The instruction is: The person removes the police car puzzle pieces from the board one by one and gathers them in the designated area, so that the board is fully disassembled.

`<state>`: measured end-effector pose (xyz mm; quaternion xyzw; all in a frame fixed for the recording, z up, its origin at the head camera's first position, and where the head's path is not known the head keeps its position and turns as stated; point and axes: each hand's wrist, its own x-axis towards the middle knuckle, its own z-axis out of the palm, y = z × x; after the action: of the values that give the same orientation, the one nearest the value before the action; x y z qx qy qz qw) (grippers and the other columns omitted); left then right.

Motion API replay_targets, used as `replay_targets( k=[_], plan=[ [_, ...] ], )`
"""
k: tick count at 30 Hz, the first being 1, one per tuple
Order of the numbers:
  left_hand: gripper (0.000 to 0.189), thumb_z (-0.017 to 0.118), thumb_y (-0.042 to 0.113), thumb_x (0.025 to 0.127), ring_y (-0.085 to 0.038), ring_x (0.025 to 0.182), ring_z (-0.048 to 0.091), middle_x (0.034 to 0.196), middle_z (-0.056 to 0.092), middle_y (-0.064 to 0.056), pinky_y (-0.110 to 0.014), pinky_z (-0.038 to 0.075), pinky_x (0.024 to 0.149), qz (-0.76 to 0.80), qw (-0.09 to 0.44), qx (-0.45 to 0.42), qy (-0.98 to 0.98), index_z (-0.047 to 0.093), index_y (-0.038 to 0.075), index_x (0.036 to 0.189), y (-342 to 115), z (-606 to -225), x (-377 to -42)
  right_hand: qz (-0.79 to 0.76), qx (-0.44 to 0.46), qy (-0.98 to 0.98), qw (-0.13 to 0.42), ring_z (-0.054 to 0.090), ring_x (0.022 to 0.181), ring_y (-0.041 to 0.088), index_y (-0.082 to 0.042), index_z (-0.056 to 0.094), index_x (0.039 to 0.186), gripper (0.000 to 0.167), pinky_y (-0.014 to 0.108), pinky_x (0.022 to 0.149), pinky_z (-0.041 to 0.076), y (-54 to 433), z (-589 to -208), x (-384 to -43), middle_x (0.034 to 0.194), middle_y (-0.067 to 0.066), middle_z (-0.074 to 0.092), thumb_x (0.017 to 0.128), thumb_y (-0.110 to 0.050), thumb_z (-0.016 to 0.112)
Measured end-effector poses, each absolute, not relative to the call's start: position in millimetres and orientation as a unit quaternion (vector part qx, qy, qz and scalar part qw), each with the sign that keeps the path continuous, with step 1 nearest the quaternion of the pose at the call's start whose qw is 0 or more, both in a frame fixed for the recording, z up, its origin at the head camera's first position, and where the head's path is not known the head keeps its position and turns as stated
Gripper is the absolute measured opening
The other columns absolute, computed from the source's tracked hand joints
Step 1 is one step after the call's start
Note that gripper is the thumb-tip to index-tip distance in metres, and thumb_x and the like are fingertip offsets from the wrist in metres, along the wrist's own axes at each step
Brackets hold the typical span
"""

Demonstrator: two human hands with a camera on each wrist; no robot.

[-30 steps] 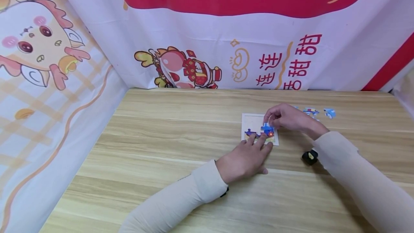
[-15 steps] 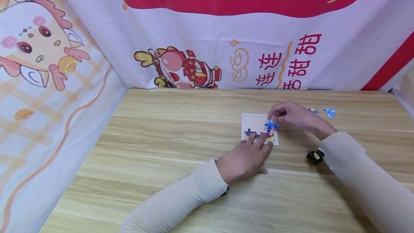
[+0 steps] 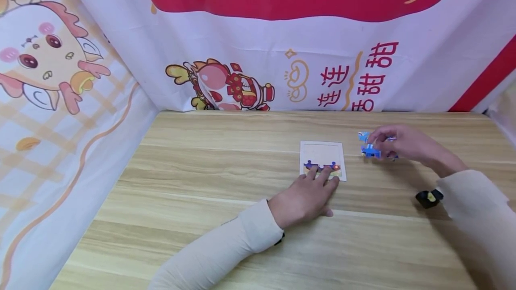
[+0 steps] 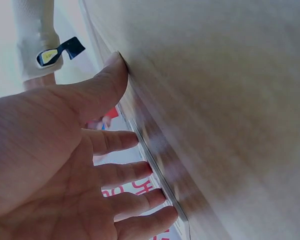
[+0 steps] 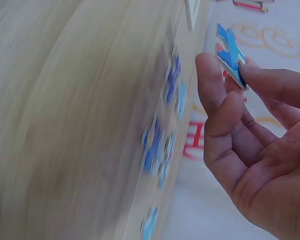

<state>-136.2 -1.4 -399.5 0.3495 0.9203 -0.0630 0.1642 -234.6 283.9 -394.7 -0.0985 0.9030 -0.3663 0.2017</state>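
My left hand (image 3: 304,196) rests with its fingers spread on the lower part of a white-edged puzzle board (image 3: 320,150). Along the bottom of that board lies a row of joined puzzle pieces (image 3: 309,164) in purple and yellow, partly hidden by the fingers. In the left wrist view the fingertips (image 4: 127,140) meet the board's edge. My right hand (image 3: 415,147) is raised to the right of the board, over the loose pieces. Between thumb and fingers it pinches a blue puzzle piece (image 5: 232,52), clearly seen in the right wrist view.
Several loose puzzle pieces (image 5: 152,150) lie on the wooden table (image 3: 201,169) under and beyond the right hand, one light blue piece (image 3: 363,136) among them. A printed cloth (image 3: 242,39) hangs behind the table; another patterned cloth (image 3: 60,147) is at the left.
The right hand has lifted the blue piece off the board and moved right with it, over the loose pieces. The left hand has stayed in place.
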Motion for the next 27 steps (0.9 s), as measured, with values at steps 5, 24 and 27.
replay_targets(
  k=[5,24,27],
  plan=[
    [0.08,0.061,0.056,0.1,-0.033,0.158,0.032,0.174,0.025,-0.007,-0.042,0.046,0.118,-0.065,0.163,0.35,0.92,0.032,0.021,0.165,-2.2,-400.0,-136.0,-0.379,-0.062,0.9,0.206,0.075,0.087,0.023,0.003,0.061,0.135,0.035,0.027,0.077,0.062,313.4,-396.8,-233.7,0.119,0.02,0.063,0.105,-0.015,0.062],
    [0.08,0.062,0.056,0.099,-0.032,0.157,0.033,0.173,0.027,-0.007,-0.042,0.047,0.116,-0.064,0.149,0.353,0.922,0.034,0.02,0.164,-4.2,-401.2,-134.2,-0.333,-0.002,0.916,0.222,0.07,0.085,0.022,0.012,0.058,0.136,0.036,0.03,0.07,0.059,376.1,-410.3,-238.1,0.105,0.013,0.07,0.106,-0.008,0.054],
    [0.08,0.063,0.057,0.098,-0.032,0.157,0.033,0.173,0.027,-0.007,-0.041,0.048,0.116,-0.064,0.145,0.353,0.922,0.035,0.02,0.163,-4.5,-400.8,-133.6,-0.33,0.001,0.917,0.225,0.07,0.085,0.023,0.012,0.059,0.136,0.036,0.03,0.069,0.058,376.1,-411.1,-239.7,0.103,0.011,0.072,0.106,-0.008,0.054]
  ],
)
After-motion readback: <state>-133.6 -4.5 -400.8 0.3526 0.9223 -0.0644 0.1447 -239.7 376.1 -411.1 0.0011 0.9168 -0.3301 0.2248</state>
